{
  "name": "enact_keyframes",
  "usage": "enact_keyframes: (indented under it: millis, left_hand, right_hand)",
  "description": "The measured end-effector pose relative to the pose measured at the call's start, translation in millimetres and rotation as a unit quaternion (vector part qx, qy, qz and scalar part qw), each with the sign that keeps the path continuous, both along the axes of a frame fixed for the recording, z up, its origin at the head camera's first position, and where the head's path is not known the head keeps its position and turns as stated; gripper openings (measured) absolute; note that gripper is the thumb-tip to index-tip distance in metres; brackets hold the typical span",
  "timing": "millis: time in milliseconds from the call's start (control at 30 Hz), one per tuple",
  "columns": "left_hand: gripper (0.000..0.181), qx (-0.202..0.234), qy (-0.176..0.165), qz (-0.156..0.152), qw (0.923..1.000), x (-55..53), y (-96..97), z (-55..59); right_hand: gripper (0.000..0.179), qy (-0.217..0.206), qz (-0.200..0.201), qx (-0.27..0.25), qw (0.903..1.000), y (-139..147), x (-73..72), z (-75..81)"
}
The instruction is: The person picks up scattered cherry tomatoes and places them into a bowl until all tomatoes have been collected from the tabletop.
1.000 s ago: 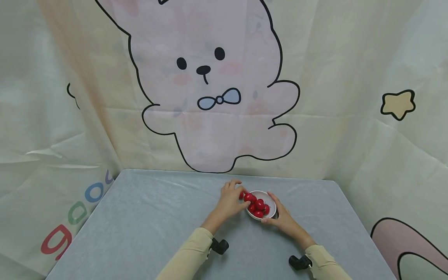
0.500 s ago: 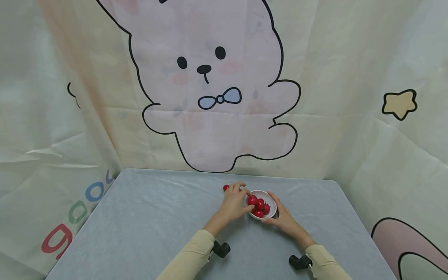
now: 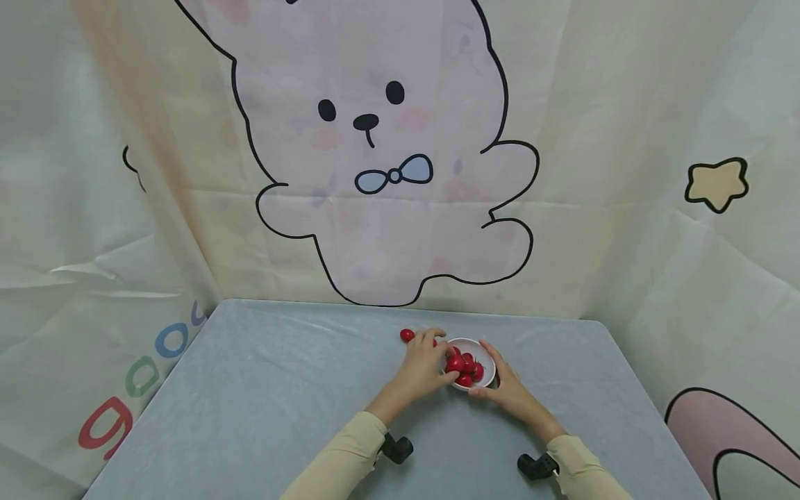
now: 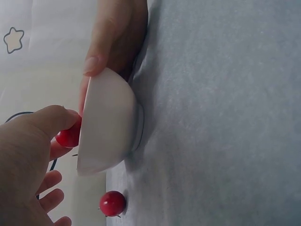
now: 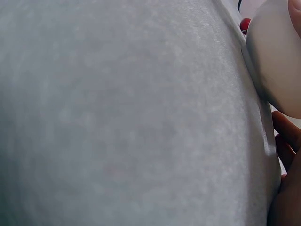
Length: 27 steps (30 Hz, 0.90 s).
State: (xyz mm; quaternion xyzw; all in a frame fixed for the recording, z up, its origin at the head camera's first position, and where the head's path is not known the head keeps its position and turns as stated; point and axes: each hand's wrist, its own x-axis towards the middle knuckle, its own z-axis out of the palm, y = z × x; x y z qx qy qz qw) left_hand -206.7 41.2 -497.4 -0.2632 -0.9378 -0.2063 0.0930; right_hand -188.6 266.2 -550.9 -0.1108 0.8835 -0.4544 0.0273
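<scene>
Several red cherry tomatoes (image 3: 467,364) lie in a small white bowl (image 3: 489,373) on the table. My left hand (image 3: 420,368) is over the bowl's left rim. In the left wrist view its thumb and a finger pinch a cherry tomato (image 4: 69,136) right at the rim, the other fingers loosely curled. My right hand (image 3: 505,389) holds the bowl from the right, with thumb in front and fingers behind. Another cherry tomato (image 3: 407,335) rests on the table beyond my left hand and also shows beside the bowl (image 4: 112,203) in the left wrist view.
A pale grey-blue cloth covers the table (image 3: 281,389). Behind it hangs a cream curtain (image 3: 594,229) printed with a cartoon animal and a star. Black wrist cameras (image 3: 397,449) sit on both cuffs.
My left hand has shifted a little right, closer over the bowl. A cherry tomato now shows on the table left of its fingers. My right hand stays on the bowl.
</scene>
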Motion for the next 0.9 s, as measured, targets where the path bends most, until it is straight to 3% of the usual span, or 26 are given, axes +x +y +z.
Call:
enact_keyframes:
  millis: [267,900]
  left_hand:
    - [0.03,0.001,-0.001,-0.008,1.0,2.7,1.5,-3.2]
    - [0.029,0.002,-0.021,-0.013,0.9997,7.7,1.6,-8.0]
  right_hand:
    - [0.103,0.021,0.006,-0.008,0.9997,1.1,-0.7,-1.1]
    - [0.102,0.005,-0.003,0.005,1.0,0.0,1.4,-1.4]
